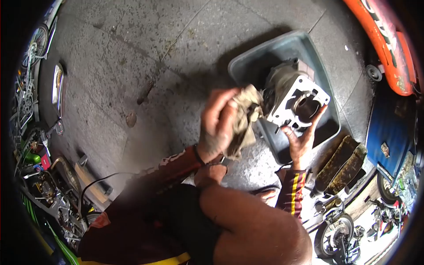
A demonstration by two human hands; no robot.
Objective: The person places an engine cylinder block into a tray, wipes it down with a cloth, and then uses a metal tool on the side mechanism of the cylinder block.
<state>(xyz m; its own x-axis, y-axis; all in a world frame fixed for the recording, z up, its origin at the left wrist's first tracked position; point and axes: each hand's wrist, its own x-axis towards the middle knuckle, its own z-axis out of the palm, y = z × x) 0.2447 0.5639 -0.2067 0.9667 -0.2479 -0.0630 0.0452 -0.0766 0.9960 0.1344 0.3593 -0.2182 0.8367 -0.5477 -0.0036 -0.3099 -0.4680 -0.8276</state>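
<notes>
My left hand [217, 126] is closed around a crumpled, dirty beige rag [245, 117], just left of the engine block. The engine block [282, 102] stands tilted in a grey plastic tub [251, 62]. A pale flat face with a round bore points up toward me, with bolt holes at its corners. My right hand [302, 145] grips the near right edge of that face, thumb on the near side and fingers along the right side. The rag comes close to the block's left side; whether they touch I cannot tell.
Grey floor tiles [132, 53] with stains surround the tub. Motorcycle parts [57, 207] crowd the left edge. At right are a worn brown block-shaped thing [340, 163], a blue panel [391, 128], an orange body [384, 44] and a motorcycle wheel [335, 236]. My bent leg [260, 221] is in front.
</notes>
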